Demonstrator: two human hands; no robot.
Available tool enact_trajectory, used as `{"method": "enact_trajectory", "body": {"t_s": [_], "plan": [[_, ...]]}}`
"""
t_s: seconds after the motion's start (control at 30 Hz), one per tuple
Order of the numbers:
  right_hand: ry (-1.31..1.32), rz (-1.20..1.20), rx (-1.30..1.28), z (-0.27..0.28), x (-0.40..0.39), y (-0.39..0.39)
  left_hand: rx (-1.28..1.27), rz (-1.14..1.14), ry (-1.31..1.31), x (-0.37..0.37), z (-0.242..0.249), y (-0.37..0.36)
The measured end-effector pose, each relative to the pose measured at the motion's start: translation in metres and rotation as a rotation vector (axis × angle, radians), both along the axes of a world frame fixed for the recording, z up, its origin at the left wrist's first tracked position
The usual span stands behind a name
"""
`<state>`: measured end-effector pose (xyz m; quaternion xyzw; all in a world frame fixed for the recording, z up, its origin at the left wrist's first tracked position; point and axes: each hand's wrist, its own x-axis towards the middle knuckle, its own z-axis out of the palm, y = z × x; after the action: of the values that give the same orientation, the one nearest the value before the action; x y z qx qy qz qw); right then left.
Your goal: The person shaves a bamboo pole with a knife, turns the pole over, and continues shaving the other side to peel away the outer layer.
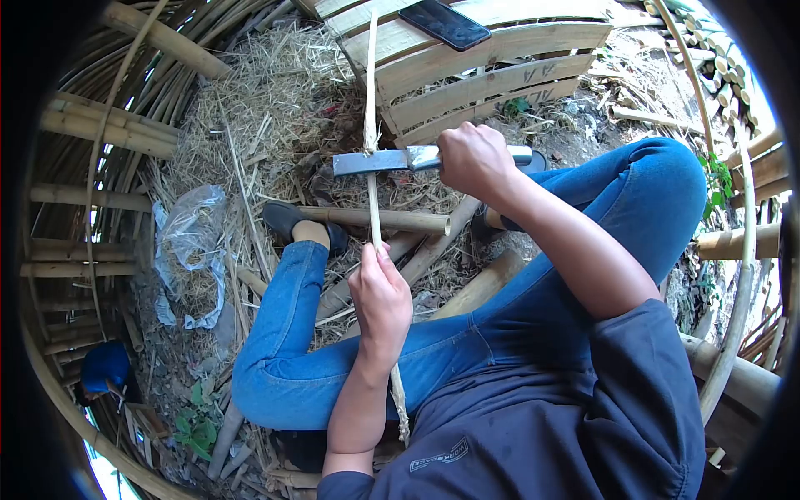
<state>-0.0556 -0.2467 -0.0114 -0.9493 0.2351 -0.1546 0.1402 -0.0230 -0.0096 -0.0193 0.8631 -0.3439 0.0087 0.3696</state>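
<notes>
My left hand [382,292] is closed around a thin pale bamboo strip [372,206], which runs from the top of the view down across my thigh. A broad flat metal blade [372,163] lies across the strip above that hand, at a rough, splintered node. My right hand [477,160] is wrapped round the knife's handle [522,156], whose end shows beyond my fist. The strip's lower end [402,417] is rough and hangs beside my shirt.
A slatted wooden crate [492,62] at the top bears a black phone [445,23]. Bamboo poles [375,219] lie near my feet. A clear plastic bag [193,229] rests on the straw-covered ground at left. Cut bamboo [727,67] is piled at the upper right.
</notes>
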Motion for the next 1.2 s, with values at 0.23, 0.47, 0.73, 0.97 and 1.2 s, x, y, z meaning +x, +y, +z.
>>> {"method": "enact_trajectory", "body": {"t_s": [0.23,0.47,0.73,0.97,1.2], "plan": [[-0.018,0.075,0.11,0.01,-0.006,0.018,-0.28,0.003,0.792,0.027,0.007,0.009],[0.076,0.239,0.124,0.011,-0.008,0.043,-0.42,0.012,1.058,0.027,0.017,0.011],[0.069,0.245,0.06,0.007,-0.005,0.042,-0.427,0.004,0.961,0.013,0.019,0.008],[-0.106,0.097,0.099,0.001,-0.001,0.023,-0.415,-0.084,0.996,0.0,0.025,0.011],[-0.003,0.071,0.037,0.017,-0.001,0.015,-0.398,-0.091,0.944,0.002,0.022,0.011]]}}
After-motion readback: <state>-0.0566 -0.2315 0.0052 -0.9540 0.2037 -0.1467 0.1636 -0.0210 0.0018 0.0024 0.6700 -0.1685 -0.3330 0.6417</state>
